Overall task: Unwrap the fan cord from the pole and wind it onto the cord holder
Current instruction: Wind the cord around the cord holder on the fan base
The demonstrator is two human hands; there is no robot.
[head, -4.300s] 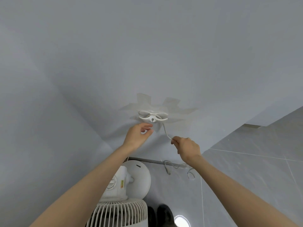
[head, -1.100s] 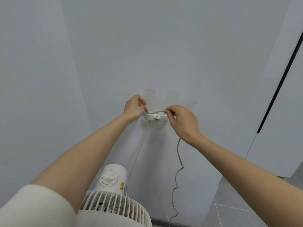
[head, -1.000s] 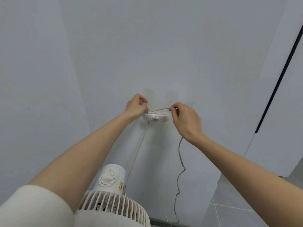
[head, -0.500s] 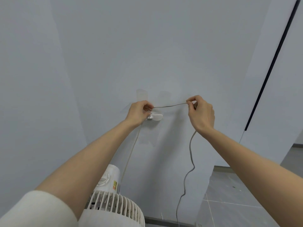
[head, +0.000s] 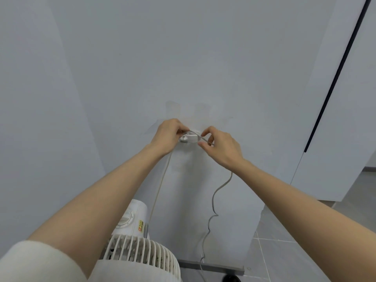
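Note:
A small white cord holder (head: 190,138) is fixed to the pale wall at chest height. My left hand (head: 167,134) pinches the grey cord (head: 212,200) at the holder's left end. My right hand (head: 220,146) pinches the same cord just right of the holder, so a short arc of cord bends over the holder's top. From my right hand the loose cord hangs in waves down to the floor. A second stretch of cord (head: 159,186) runs from under my left hand down to the white fan (head: 135,239). The fan's pole is hidden.
The fan's head and grille stand low in front of me, close to the wall. A dark skirting strip (head: 211,266) runs along the wall's foot, with grey floor tiles (head: 284,257) to the right. A white panel with a dark vertical line (head: 333,78) stands at right.
My right hand, which half a second ago held the cord stretched out far to the right, has come back in to the holder, bending the cord over it. My left hand stayed at the holder.

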